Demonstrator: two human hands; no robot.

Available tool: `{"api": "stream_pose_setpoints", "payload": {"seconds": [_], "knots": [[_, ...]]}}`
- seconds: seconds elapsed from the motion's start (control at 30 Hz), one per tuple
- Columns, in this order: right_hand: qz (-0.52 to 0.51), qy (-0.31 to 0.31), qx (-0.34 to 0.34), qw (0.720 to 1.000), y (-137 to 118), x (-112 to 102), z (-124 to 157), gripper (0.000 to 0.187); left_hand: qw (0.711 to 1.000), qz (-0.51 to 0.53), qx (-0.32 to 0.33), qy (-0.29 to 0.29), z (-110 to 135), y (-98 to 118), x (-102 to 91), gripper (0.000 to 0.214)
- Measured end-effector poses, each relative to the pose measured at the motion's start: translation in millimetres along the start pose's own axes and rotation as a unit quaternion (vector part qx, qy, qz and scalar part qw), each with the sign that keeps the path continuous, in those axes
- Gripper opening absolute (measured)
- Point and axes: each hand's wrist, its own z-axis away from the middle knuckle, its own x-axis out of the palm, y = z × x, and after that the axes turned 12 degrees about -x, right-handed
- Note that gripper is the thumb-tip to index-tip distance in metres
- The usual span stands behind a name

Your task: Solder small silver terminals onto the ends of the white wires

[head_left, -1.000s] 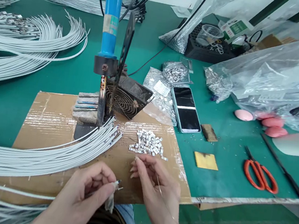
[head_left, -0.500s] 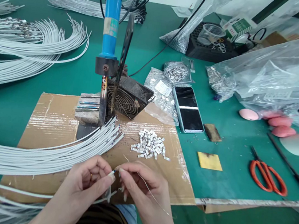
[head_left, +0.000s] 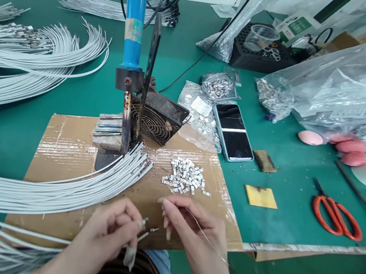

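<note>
Low in the middle of the head view, my left hand is closed, thumb and fingertips pinched on a small pale piece with a dark tip, seemingly a cable end. A white cable with a metal tip pokes out beside these fingers, and a pale translucent scrap hangs below them. My right hand is closed too, with a thin silvery wire running across it; what lies at its fingertips is too small to name. Beyond the hands, a pile of small metal terminals lies on cardboard.
A blue-handled soldering iron stands upright in front of a small fan. White cable bundles cover the left. Rightward lie a phone, a yellow sponge, orange-handled scissors and plastic bags.
My hands have drawn apart: the right one moved rightward with the thin wire, and the left one lowered slightly. The view has shifted a little.
</note>
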Motion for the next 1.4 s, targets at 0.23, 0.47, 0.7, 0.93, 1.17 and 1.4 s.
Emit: {"api": "stream_pose_setpoints", "payload": {"seconds": [0.23,0.47,0.7,0.93,1.17,1.4], "knots": [[-0.008,-0.102,-0.010,0.995,3,22,5,0.009,0.976,0.207,0.001,0.070,4,10,-6.7,0.041],[-0.032,-0.113,-0.026,0.993,6,29,6,0.011,0.973,0.223,0.040,0.040,3,2,-4.8,0.029],[-0.029,-0.108,0.000,0.994,4,28,10,0.011,0.969,0.241,0.054,0.031,1,0,-0.3,0.026],[-0.070,-0.084,0.060,0.992,-5,29,9,0.014,0.969,0.239,0.050,0.033,0,1,-0.2,0.027],[-0.132,-0.086,0.192,0.969,-12,25,4,0.027,0.984,0.152,0.036,0.082,5,3,-1.1,0.041],[-0.051,-0.127,0.173,0.975,-19,15,-2,0.018,0.992,0.050,0.009,0.115,12,16,-3.7,0.044]]}}
